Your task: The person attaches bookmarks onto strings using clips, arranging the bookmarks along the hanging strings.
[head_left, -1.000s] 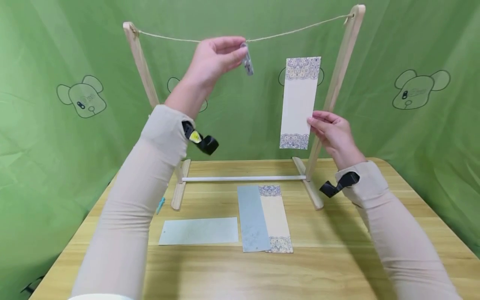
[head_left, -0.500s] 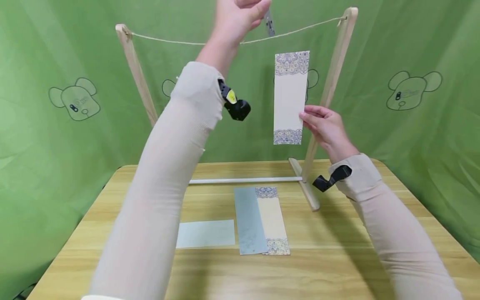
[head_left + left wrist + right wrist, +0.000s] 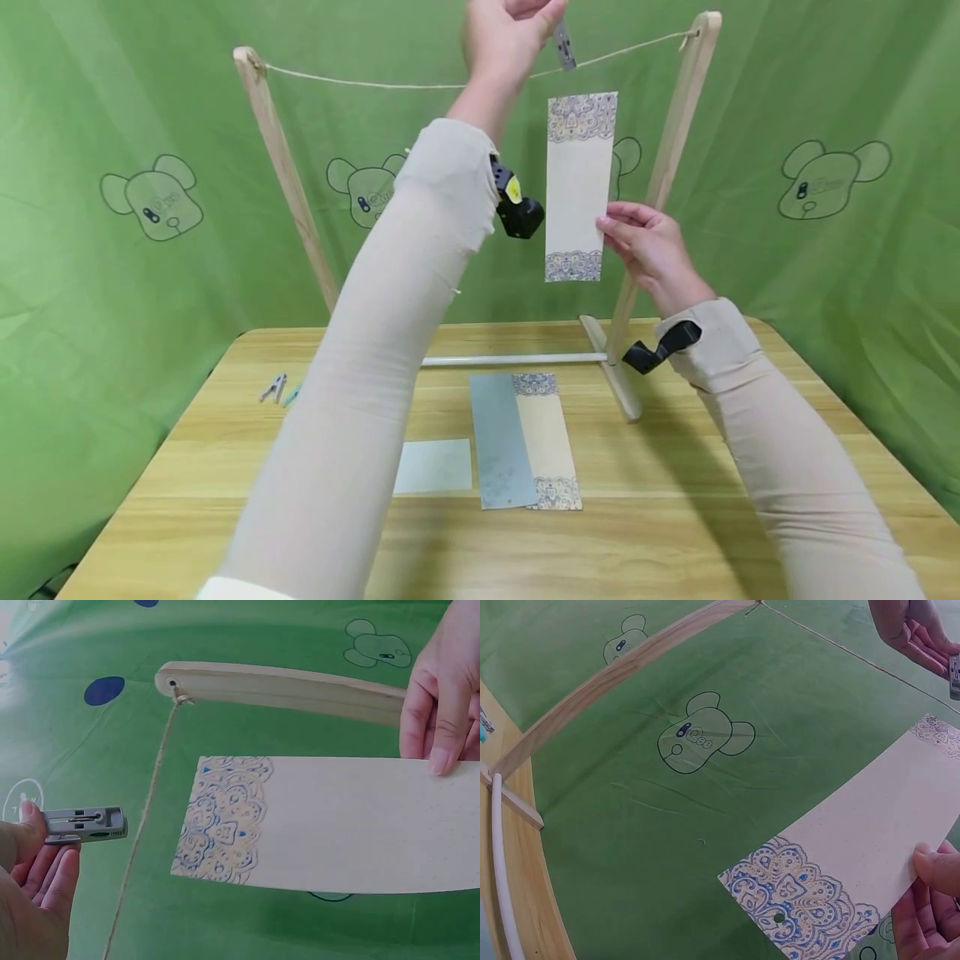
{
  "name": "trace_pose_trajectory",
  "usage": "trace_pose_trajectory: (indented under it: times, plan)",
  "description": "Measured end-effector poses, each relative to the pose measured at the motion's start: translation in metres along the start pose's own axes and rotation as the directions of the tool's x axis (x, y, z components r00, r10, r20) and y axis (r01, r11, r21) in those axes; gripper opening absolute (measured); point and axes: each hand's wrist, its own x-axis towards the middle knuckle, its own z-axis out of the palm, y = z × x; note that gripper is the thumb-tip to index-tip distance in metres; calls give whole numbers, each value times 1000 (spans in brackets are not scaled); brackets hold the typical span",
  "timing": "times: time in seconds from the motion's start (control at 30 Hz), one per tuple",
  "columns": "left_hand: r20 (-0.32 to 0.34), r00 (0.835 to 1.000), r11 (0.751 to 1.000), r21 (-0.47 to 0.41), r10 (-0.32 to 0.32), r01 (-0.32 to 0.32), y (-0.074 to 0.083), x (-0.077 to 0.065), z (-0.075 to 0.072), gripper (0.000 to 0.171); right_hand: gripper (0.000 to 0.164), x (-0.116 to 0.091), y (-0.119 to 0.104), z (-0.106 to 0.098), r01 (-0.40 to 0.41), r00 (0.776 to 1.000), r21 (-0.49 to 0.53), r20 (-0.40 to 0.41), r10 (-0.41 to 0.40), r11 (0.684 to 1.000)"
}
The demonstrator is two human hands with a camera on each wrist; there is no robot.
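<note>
By the string (image 3: 382, 85), the left hand (image 3: 506, 37) pinches a clip (image 3: 86, 824), the right hand (image 3: 654, 254) pinches a card (image 3: 576, 192) (patterned at 2 ends) by 1 edge, card upright below the string, apart from the clip, 3 more cards (image 3: 502, 442) on the table (image 3: 637, 550), 2 overlapping.

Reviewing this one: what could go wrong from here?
The right hand pinches the cream rectangular paper card with blue-patterned ends at one long edge only, so it might tilt. The thin beige string sags, so it may sway if the grey plastic clothespin is clipped to it.
</note>
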Motion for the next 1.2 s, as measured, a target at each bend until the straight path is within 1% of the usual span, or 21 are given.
trace_pose_trajectory:
  times: [0.17,0.3,0.4,0.53,0.77,0.9,1.07,1.2]
  plan:
    - [-7,1000,998,54,18,-18,-3,0,4,21,19,1,-1,0,-7,1000,8,5,7,1000]
    - [-29,999,996,85,19,-17,-5,1,5,20,18,3,-2,-1,-2,1000,-7,14,2,1000]
    - [-43,999,992,120,32,-26,-8,3,6,19,17,4,-1,-1,8,1000,-16,23,-7,1000]
    - [-41,998,989,141,41,-34,-11,5,8,18,18,6,-1,0,13,999,-9,31,-13,1000]
    - [-18,1000,993,117,9,-7,-13,7,10,20,18,7,-3,2,14,1000,2,24,-14,1000]
    - [-39,999,993,117,26,-22,-12,5,10,19,17,6,-3,1,10,1000,-7,21,-10,1000]
    - [-86,994,995,85,62,-55,-7,3,9,19,18,6,-2,2,13,1000,2,17,-13,1000]
    - [-101,993,996,66,58,-52,-7,2,10,18,18,7,-1,3,18,1000,10,14,-18,1000]
